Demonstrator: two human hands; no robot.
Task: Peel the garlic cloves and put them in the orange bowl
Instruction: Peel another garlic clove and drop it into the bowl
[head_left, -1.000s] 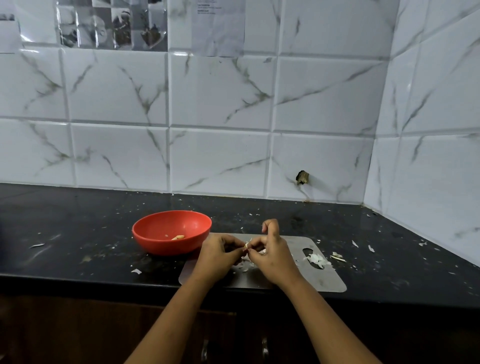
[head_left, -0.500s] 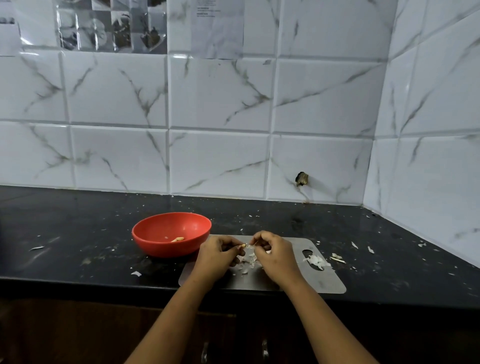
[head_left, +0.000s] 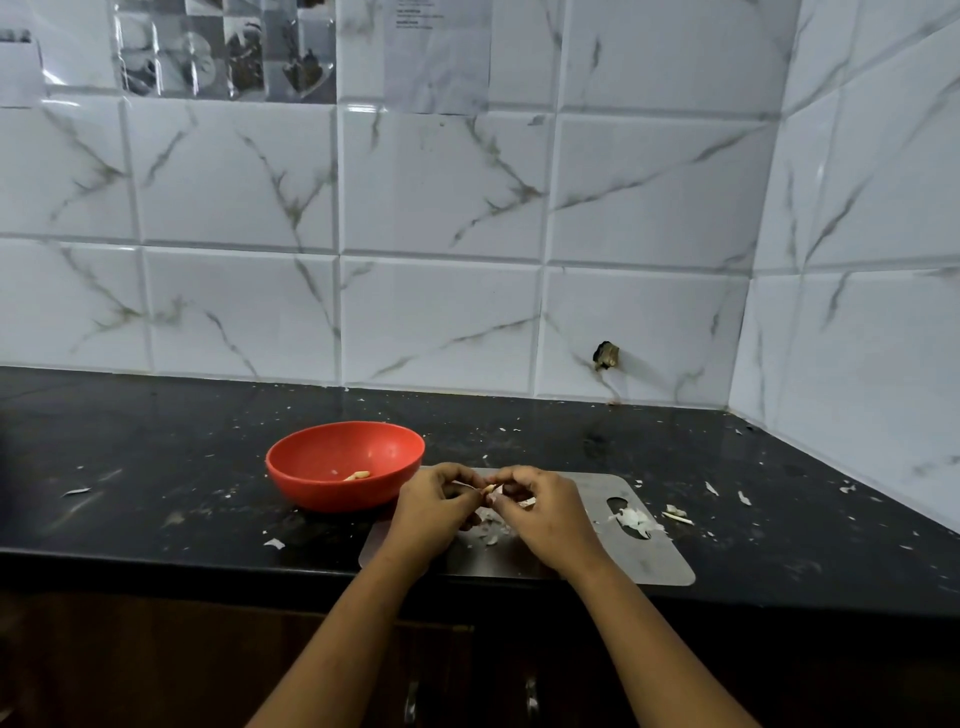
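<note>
Head view: garlic clove (head_left: 490, 489) seemingly pinched between left hand (head_left: 432, 506) and right hand (head_left: 546, 512).

Can see only a pale tip of the garlic clove (head_left: 489, 488), pinched between the curled fingers of the left hand (head_left: 431, 506) and right hand (head_left: 545, 512). Cannot tell how much skin remains on it. Cannot see the middle of the metal board (head_left: 649, 556) under both hands. Cannot count the pale pieces in the orange bowl (head_left: 322, 493): too small. Cannot read the printed sheets (head_left: 436, 52) on the far wall, cut off by the top edge.
</note>
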